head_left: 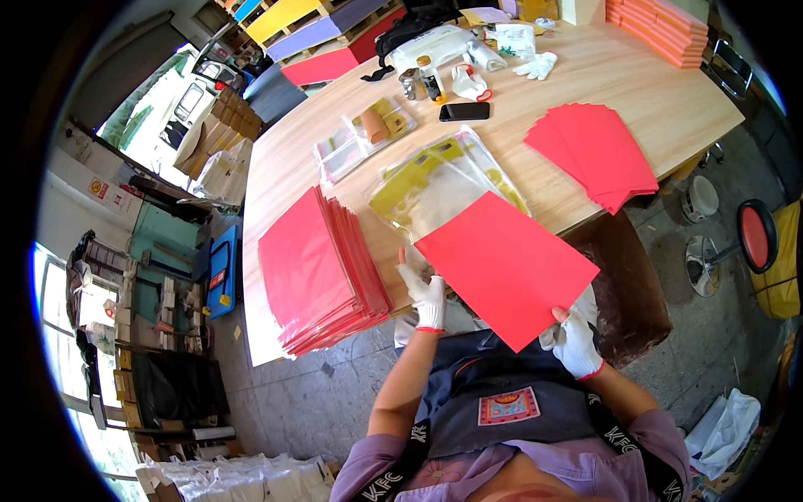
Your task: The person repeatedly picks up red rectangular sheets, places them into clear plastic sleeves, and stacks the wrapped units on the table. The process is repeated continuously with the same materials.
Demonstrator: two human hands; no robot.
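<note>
A red sheet [508,269] is tilted in front of me, held at its near right edge by my gloved right hand [574,341], thumb on top. My gloved left hand [423,293] is beside the sheet's left edge with its fingers stretched out; I cannot tell whether it touches the sheet. Beyond the sheet lie clear plastic bags [447,180] with yellowish printed patches. To the left is a tall stack of red sheets in clear bags [314,272]. Loose red sheets [594,155] are fanned out on the table at the right.
The wooden table [276,171] also bears more clear packets with an orange-brown roll [374,125], a phone [465,111], a bottle [431,79] and a spare glove [536,66]. A brown box [627,284] is below the table's edge at right, near a stool [755,237].
</note>
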